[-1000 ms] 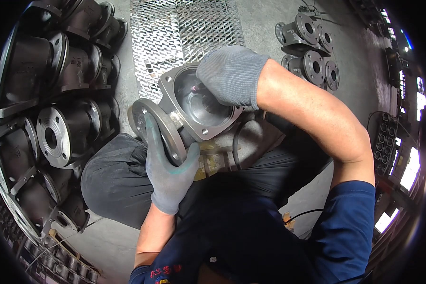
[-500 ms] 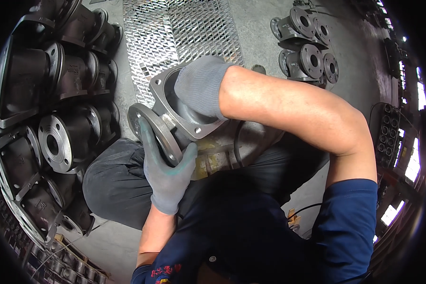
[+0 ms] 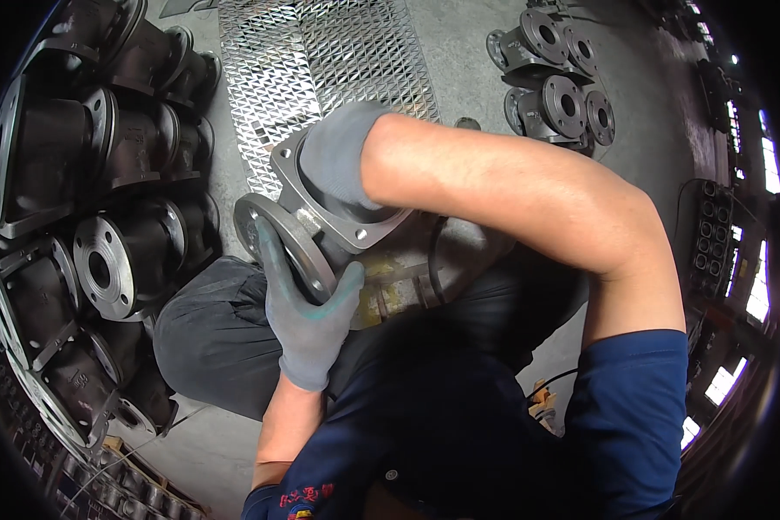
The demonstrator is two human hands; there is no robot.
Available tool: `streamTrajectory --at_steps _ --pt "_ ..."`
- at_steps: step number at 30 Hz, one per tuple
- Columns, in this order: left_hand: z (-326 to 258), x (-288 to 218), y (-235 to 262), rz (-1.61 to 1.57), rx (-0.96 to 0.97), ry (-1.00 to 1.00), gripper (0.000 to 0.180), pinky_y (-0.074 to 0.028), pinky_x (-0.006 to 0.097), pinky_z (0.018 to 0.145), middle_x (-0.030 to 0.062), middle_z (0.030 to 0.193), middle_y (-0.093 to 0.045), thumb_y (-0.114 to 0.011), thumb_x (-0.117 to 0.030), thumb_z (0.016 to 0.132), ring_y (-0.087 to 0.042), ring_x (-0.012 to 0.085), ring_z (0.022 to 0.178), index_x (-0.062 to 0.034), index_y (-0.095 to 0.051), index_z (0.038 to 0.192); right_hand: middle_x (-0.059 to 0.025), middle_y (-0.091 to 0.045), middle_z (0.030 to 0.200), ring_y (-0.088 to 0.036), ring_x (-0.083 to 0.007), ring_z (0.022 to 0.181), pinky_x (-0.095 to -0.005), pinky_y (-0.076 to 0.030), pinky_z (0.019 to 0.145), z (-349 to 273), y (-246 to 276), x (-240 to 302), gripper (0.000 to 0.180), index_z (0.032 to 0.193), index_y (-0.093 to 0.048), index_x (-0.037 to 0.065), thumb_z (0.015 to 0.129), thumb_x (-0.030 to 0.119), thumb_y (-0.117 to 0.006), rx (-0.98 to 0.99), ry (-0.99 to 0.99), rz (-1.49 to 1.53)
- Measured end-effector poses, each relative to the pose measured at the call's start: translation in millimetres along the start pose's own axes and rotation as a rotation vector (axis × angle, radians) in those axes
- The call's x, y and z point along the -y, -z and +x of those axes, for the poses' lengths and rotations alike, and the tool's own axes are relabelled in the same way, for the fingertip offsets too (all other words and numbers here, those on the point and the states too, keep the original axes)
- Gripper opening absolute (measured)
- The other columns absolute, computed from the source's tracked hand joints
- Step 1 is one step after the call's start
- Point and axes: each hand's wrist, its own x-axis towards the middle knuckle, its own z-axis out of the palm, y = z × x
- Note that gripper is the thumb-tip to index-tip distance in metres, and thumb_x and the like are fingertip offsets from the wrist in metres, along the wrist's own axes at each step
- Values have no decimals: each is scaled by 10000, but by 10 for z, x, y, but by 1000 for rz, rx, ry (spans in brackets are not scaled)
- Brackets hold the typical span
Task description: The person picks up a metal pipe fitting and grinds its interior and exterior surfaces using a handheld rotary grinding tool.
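Note:
A grey cast-metal valve body (image 3: 361,236) with a round side flange and a square top flange sits tilted in front of me, between my legs. My left hand (image 3: 308,312), in a grey-green glove, is closed around the round flange, thumb on one side and fingers on the other. Deep in the body's wide top opening is my gloved right hand (image 3: 342,160), in up to the wrist. Its fingers are hidden inside, so what they touch or hold cannot be seen.
Stacked flanged valve bodies (image 3: 130,251) line the left side. More flanged castings (image 3: 550,108) stand at the back right. A shiny textured metal mat (image 3: 321,52) lies on the concrete floor ahead. A stained support (image 3: 399,286) shows under the valve body.
My right hand and forearm have shifted left and further into the opening. My left hand keeps its hold on the flange.

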Motion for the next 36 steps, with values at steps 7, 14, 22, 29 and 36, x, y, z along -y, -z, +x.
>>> streamTrajectory --at_steps 7,14,22,29,36 --pt "37 31 20 7 -26 -18 1074 -489 418 1187 325 1619 -532 -890 -118 801 -605 377 1447 139 -315 1671 -162 -824 930 -813 -344 881 -449 -650 770 -30 -21 -88 190 938 -860 66 845 227 -821 -75 -17 -64" --pt "57 83 39 -114 -34 81 1002 -458 398 1210 295 1652 -508 -778 -24 812 -584 336 1463 97 -321 1695 -182 -819 929 -813 -354 871 -459 -651 775 -65 20 -208 197 946 -859 38 894 209 -776 -190 -8 -41" --pt "58 116 60 -120 -2 98 1034 -431 346 1221 203 1693 -475 -766 66 817 -536 216 1464 62 -281 1730 -168 -816 927 -814 -338 877 -451 -657 763 -69 -49 -203 205 926 -845 31 885 217 -769 -76 -68 -1" --pt "55 139 66 -66 -16 36 1027 -485 321 1155 180 1670 -487 -749 79 828 -572 191 1386 63 -267 1735 -191 -818 965 -815 -356 901 -459 -658 759 -51 -88 -171 267 976 -851 27 949 281 -773 -134 -58 -63" --pt "68 154 63 64 -22 -67 1039 -498 318 1137 177 1653 -505 -751 93 829 -579 188 1370 51 -259 1743 -188 -823 985 -817 -356 911 -458 -658 781 -48 -54 -173 261 976 -848 23 953 273 -778 -99 -14 -16"
